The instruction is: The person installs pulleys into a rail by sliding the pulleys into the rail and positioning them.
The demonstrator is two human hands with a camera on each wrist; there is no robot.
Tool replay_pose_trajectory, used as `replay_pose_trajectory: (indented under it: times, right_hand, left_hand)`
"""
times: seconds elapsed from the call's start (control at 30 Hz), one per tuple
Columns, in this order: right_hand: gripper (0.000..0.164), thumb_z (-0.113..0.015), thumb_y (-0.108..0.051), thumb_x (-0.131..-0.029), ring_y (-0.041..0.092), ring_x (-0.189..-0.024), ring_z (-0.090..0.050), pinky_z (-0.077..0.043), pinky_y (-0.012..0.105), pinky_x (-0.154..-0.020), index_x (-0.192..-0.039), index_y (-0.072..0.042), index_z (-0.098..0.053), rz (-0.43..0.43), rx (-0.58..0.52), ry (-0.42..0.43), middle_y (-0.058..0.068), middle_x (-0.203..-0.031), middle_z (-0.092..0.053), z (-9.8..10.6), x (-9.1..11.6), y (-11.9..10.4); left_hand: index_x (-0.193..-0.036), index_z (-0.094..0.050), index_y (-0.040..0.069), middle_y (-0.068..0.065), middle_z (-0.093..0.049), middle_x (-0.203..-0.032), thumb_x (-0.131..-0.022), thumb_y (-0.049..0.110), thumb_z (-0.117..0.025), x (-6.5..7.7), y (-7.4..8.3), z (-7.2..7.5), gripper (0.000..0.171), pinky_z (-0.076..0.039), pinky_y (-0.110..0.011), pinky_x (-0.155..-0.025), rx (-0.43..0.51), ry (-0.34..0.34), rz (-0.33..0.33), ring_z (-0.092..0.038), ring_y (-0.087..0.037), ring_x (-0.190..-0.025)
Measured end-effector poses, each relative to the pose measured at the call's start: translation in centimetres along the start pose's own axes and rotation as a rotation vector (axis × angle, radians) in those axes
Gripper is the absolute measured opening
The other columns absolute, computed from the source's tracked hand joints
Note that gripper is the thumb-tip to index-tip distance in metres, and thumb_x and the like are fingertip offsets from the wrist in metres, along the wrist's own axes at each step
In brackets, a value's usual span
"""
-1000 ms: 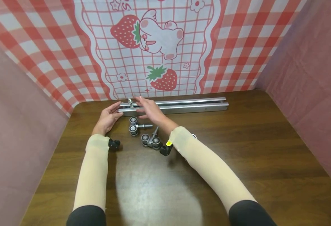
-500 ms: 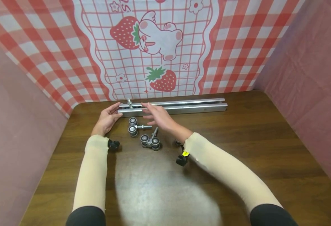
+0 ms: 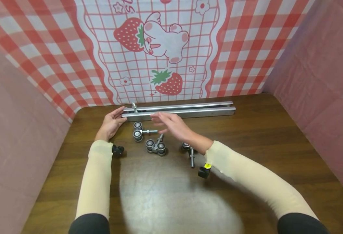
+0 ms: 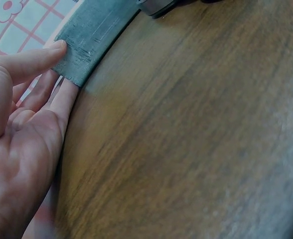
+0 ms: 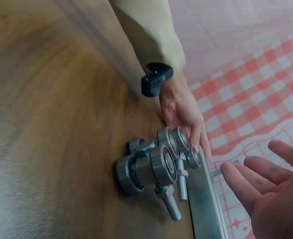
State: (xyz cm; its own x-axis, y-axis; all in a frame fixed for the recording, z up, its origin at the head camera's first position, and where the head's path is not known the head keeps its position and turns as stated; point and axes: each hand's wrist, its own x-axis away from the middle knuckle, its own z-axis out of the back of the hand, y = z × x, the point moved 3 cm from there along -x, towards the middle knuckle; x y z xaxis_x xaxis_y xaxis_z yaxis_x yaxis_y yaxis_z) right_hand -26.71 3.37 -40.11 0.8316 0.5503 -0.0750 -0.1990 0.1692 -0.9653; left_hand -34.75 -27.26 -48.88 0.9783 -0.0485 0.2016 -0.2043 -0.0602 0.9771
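Note:
A long silvery metal track rail (image 3: 206, 112) lies along the back of the table, its slot upward. My left hand (image 3: 110, 124) holds its left end; in the left wrist view the thumb presses the side of the rail (image 4: 99, 37) and the fingers reach round the end. A roller trolley's bolt (image 3: 134, 107) sticks up from the slot near that end. Two loose roller trolleys lie before the rail, one (image 3: 137, 131) beside it and another (image 3: 156, 147) nearer. My right hand (image 3: 175, 126), fingers extended and holding nothing, hovers in front of the rail's middle.
A third loose trolley (image 3: 192, 157) lies under my right wrist, partly hidden. The brown wooden table (image 3: 171, 201) ends at a red-and-white checked cloth (image 3: 244, 48) behind the rail. Pink cloth walls (image 3: 314, 81) stand at both sides.
My right hand has drawn back from the rail, to the right and toward me, uncovering the third trolley. The left hand stays on the rail's end.

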Motion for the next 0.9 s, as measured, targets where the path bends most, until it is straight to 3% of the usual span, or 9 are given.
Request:
replay_pose_trajectory:
  times: [0.17,0.27,0.4,0.5,0.7,0.9]
  right_hand:
    - [0.051,-0.034,-0.023,-0.123,0.050,-0.146,-0.065,-0.067,0.066,-0.109,-0.159,0.006,-0.056,0.061,0.007,-0.050,0.030,-0.163,-0.059,0.3,1.6,-0.9]
    - [0.052,-0.033,-0.021,-0.123,0.052,-0.146,-0.064,-0.066,0.068,-0.110,-0.159,0.009,-0.054,0.090,-0.016,-0.082,0.032,-0.164,-0.058,0.7,2.5,-1.3]
    - [0.051,-0.034,-0.020,-0.122,0.052,-0.145,-0.065,-0.070,0.060,-0.108,-0.160,0.007,-0.054,0.115,0.010,-0.085,0.030,-0.164,-0.059,1.6,3.4,-1.8]
    - [0.047,-0.041,-0.020,-0.122,0.046,-0.139,-0.072,-0.073,0.051,-0.104,-0.160,0.001,-0.058,0.150,0.126,-0.055,0.024,-0.162,-0.064,2.4,3.8,-2.1]
    - [0.041,-0.061,-0.016,-0.114,0.034,-0.129,-0.078,-0.071,0.050,-0.107,-0.154,-0.006,-0.068,0.309,0.444,-0.010,0.016,-0.158,-0.070,3.9,4.6,-2.7]
    - [0.045,-0.075,-0.023,-0.108,0.030,-0.117,-0.080,-0.074,0.044,-0.092,-0.150,-0.007,-0.070,0.469,0.710,-0.065,0.019,-0.157,-0.070,4.3,5.6,-3.2]
  left_hand:
    - [-0.178,-0.027,0.009,-0.014,-0.019,-0.191,-0.110,-0.013,-0.054,0.1,0.0,0.0,0.076,-0.038,-0.030,-0.141,-0.007,0.003,0.001,-0.021,-0.027,-0.178]
    - [-0.178,-0.028,0.008,-0.014,-0.020,-0.191,-0.110,-0.014,-0.053,0.0,0.1,0.0,0.076,-0.042,-0.025,-0.137,-0.003,0.006,-0.001,-0.022,-0.027,-0.178]
    - [-0.178,-0.029,0.008,-0.015,-0.022,-0.190,-0.110,-0.014,-0.053,0.0,0.1,0.0,0.075,-0.050,-0.016,-0.127,0.003,0.006,-0.007,-0.025,-0.027,-0.177]
    - [-0.178,-0.028,0.008,-0.015,-0.022,-0.190,-0.110,-0.014,-0.053,0.0,0.0,0.1,0.075,-0.052,-0.014,-0.124,0.009,0.006,-0.007,-0.025,-0.028,-0.177]
    - [-0.178,-0.028,0.008,-0.016,-0.020,-0.190,-0.110,-0.014,-0.052,-0.2,-0.3,0.1,0.075,-0.045,-0.021,-0.134,0.002,0.000,0.000,-0.023,-0.027,-0.177]
    - [-0.178,-0.029,0.009,-0.015,-0.021,-0.190,-0.111,-0.013,-0.053,-0.3,-0.4,0.2,0.075,-0.047,-0.020,-0.132,-0.003,0.004,-0.003,-0.024,-0.027,-0.177]
